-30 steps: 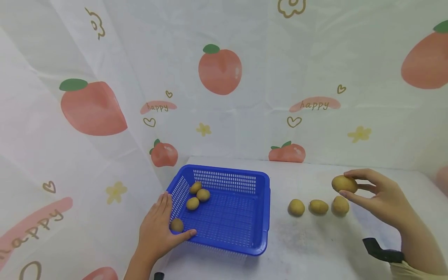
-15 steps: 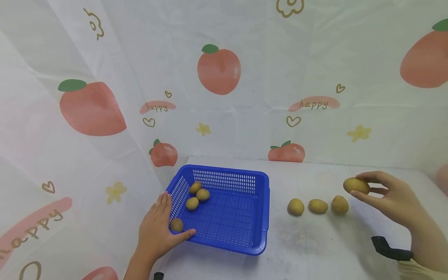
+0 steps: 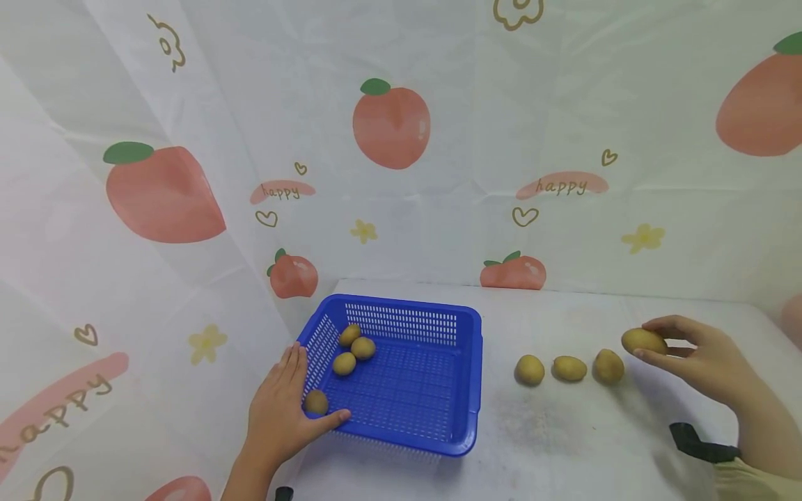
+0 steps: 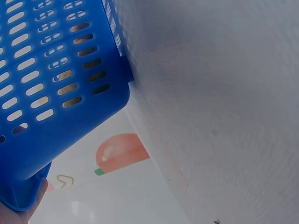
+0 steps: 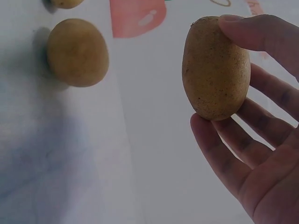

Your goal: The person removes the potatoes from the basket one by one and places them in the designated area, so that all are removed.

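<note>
My right hand [image 3: 702, 358] pinches a smooth yellow-brown potato [image 3: 644, 341] between thumb and fingertips. It holds this potato above the table, to the right of a row. That row has a round potato [image 3: 530, 370], an oval potato [image 3: 569, 369] and a third potato [image 3: 608, 367]. In the right wrist view the held potato [image 5: 216, 69] is gripped at its two ends, with a row potato [image 5: 78, 52] behind it. My left hand [image 3: 282, 410] rests on the near left corner of the blue plastic basket [image 3: 477, 390], fingers straight along its side and thumb on the front rim.
Inside the basket several potatoes lie at the left: three grouped near the back, one potato [image 3: 316, 402] in the near left corner. A white printed sheet [image 3: 438, 229] hangs behind and left of the white table [image 3: 551, 445].
My right hand has moved right and slightly down with the potato, away from above the row toward its right end. The left hand and the basket stay in place.
</note>
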`<state>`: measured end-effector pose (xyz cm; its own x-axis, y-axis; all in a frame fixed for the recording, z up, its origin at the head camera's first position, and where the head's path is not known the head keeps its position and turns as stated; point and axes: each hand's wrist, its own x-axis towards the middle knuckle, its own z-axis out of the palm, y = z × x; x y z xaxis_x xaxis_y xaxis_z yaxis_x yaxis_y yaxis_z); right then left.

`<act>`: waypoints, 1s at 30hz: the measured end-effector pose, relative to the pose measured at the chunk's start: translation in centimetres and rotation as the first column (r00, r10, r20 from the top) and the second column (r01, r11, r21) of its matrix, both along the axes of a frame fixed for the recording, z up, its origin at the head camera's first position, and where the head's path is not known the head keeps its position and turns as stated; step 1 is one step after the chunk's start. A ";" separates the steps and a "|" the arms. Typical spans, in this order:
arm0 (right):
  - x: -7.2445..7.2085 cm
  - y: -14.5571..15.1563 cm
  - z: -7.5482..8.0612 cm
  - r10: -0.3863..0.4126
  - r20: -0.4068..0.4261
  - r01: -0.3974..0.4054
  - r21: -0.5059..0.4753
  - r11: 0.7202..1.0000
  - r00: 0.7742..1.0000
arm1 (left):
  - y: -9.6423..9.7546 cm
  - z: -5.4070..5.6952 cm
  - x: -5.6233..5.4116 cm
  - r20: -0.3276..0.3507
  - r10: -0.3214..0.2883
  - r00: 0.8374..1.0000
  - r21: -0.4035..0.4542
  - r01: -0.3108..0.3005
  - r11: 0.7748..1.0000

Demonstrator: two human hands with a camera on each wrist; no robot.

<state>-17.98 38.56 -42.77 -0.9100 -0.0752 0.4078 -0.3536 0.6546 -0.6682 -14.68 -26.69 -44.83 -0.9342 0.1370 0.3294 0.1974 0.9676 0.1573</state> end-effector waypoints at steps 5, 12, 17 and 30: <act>-0.3 0.8 -0.9 -0.007 0.055 0.005 0.032 0.999 0.998 | 0.0 -0.1 -0.1 0.001 -0.001 1.000 -0.002 0.001 1.000; -0.6 1.7 -1.8 -0.072 0.135 0.053 0.138 0.989 0.988 | -0.1 0.0 -0.1 0.026 0.007 1.000 -0.001 -0.007 1.000; -0.7 2.3 -2.5 -0.075 0.157 0.049 0.160 0.986 0.985 | -0.1 -0.1 -0.2 0.022 0.005 1.000 -0.002 -0.005 1.000; -0.6 3.2 -3.2 -0.068 0.196 0.034 0.170 0.985 0.978 | -0.2 -0.4 -0.3 0.018 0.005 1.000 -0.014 -0.005 1.000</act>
